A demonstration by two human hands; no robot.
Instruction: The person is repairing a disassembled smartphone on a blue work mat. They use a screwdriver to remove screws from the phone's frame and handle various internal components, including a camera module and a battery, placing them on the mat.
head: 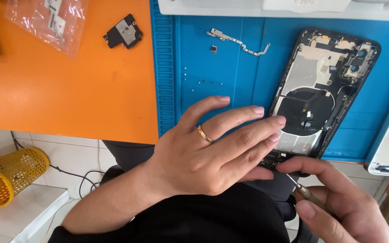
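The work in hand appears to be screw work at the near end of an opened phone housing (321, 90), which lies face-open and tilted on a blue ribbed work mat (212, 63), right of centre, its near end overhanging the mat's near edge. The left hand (212, 153) lies flat across that near end, fingers together and extended and a ring on one of them, pressing the housing down rather than gripping it. The right hand (338, 202), at the near right, is closed around a thin screwdriver (309, 193), whose tip points up and left into the bottom edge of the housing, just beside the left fingertips; the exact contact point is hidden by the fingers. In my judgement the next move calls for a steady tip seated squarely in a very small fastener, with the left hand keeping the housing from shifting. On the mat, far of the left hand, lie several tiny loose screws (201, 82) and a thin metal bracket strip (239, 42). The mat sits against an orange tabletop (68, 90) to the left, which carries a small black module (123, 31) and a clear plastic bag of parts (46, 22). A yellow mesh bin (10, 173) stands below at near left on a white tiled floor, and a pale device edge intrudes at right.
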